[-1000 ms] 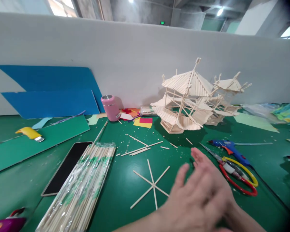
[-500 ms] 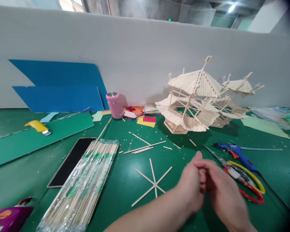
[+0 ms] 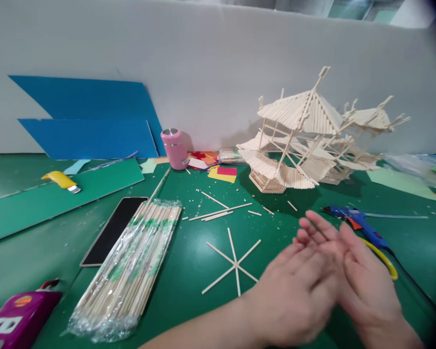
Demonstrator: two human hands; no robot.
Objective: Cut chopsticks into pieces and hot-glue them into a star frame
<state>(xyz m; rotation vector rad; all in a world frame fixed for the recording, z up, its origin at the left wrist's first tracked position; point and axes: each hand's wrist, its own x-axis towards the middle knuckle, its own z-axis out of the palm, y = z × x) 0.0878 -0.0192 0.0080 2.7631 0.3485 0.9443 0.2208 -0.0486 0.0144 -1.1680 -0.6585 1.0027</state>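
Note:
My left hand (image 3: 298,291) lies over the palm of my right hand, its back towards me and its fingertips hidden. My right hand (image 3: 363,276) is palm up with its fingers stretched out, and nothing shows in it. Left of the hands, a star of thin wooden sticks (image 3: 236,264) rests flat on the green table (image 3: 189,286). Behind my right hand are scissors with a yellow handle loop (image 3: 383,259) showing; the rest is mostly covered. A blue glue gun (image 3: 363,227) lies just beyond the right fingers.
A pavilion model of sticks (image 3: 290,145) stands at the back right. Loose sticks (image 3: 220,213) lie mid-table. To the left are a bagged bundle of sticks (image 3: 131,271), a phone (image 3: 112,232), a purple tape measure (image 3: 22,315), a yellow cutter (image 3: 60,179) and a pink flask (image 3: 175,150).
My hands have shifted from palms clasped together to left over right, and the right palm has turned up. They now cover most of the scissors. The view has tilted down slightly.

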